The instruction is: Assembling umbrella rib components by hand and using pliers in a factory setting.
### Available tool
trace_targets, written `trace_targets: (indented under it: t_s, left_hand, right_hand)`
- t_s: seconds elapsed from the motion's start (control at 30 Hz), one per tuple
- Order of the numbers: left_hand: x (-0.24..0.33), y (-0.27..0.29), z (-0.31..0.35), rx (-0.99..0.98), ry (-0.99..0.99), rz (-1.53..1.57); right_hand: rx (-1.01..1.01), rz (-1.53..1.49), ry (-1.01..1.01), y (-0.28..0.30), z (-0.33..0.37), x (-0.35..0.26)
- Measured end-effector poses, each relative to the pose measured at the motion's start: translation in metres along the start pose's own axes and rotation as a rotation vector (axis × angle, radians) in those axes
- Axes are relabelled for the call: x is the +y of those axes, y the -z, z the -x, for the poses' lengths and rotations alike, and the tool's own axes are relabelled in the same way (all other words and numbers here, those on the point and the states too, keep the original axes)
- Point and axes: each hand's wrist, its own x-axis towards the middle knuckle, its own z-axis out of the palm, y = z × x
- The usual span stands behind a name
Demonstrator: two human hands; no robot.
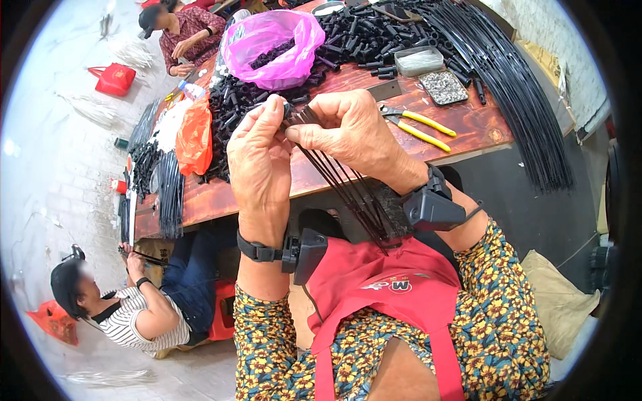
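My left hand (259, 157) and my right hand (348, 130) meet in front of me above the table's near edge. Together they pinch the top ends of a bundle of thin black rods (348, 190), which slants down toward my red apron (381, 287). A small black plastic piece sits at the rod tips between my fingers. Both wrists carry black strapped devices.
The brown wooden table (468, 127) holds a heap of black plastic tubes (374, 33), a pink bag (274, 47), an orange bag (194, 137), yellow-handled pliers (421, 127), small trays of parts and long black rods (521, 93). Two other people sit at the left.
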Motion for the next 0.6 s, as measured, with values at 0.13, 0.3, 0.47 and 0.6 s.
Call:
trace_targets:
  t_s: [0.13, 0.3, 0.47, 0.6]
  left_hand:
    - [0.0, 0.006, -0.006, -0.064, 0.037, 0.023]
    - [0.0, 0.005, -0.007, -0.07, 0.038, 0.023]
    - [0.001, 0.006, -0.006, -0.062, 0.068, -0.024]
    - [0.006, 0.007, 0.003, -0.086, 0.065, -0.136]
  right_hand:
    - [0.016, 0.198, 0.067, 0.004, -0.002, 0.004]
    - [-0.003, 0.216, 0.058, 0.005, -0.002, 0.002]
    - [-0.011, 0.066, -0.002, 0.003, 0.0, 0.011]
    - [-0.076, 0.025, -0.03, 0.007, -0.002, 0.01]
